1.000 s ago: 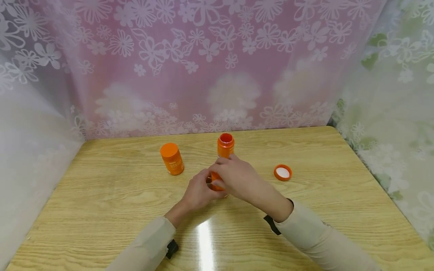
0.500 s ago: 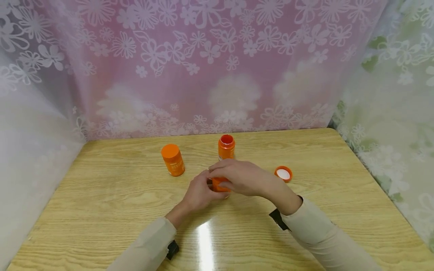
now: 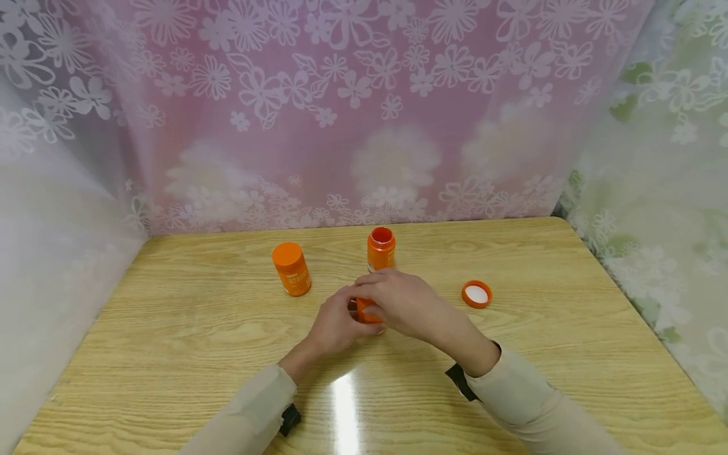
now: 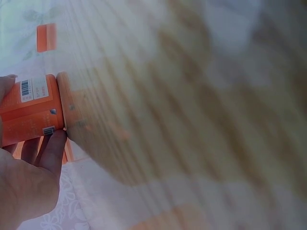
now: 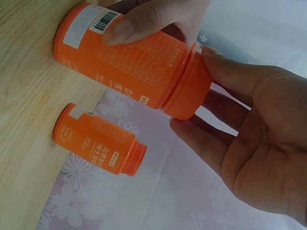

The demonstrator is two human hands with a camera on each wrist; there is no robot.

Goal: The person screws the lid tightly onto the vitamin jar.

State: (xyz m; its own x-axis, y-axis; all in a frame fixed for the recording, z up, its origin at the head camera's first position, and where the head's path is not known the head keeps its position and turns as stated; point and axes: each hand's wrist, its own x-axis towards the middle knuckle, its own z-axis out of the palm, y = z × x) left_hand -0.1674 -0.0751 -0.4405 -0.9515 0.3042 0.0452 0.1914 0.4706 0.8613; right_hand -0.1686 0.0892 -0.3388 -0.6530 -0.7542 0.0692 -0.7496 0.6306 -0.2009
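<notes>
Near the middle of the table, an orange supplement bottle (image 5: 124, 57) stands upright with an orange cap (image 5: 189, 91) on its neck. My left hand (image 3: 335, 322) grips its body low down, thumb and fingers on opposite sides. From above, my right hand (image 3: 400, 300) holds the cap between thumb and fingers. Much of this bottle is hidden by the hands in the head view. Just behind stands an uncapped orange bottle (image 3: 381, 250), its open red mouth showing. Right of the hands, a loose orange cap (image 3: 476, 294) lies with its white liner up.
A third orange bottle (image 3: 292, 270), with its cap on, stands behind and left of the hands. The wood-grain table (image 3: 170, 354) reaches back to a pink flowered curtain (image 3: 318, 139), with pale curtains at both sides.
My right hand drew lower and swung right at the wrist, then partly back, staying on the cap. The left hand has kept its grip on the bottle.
</notes>
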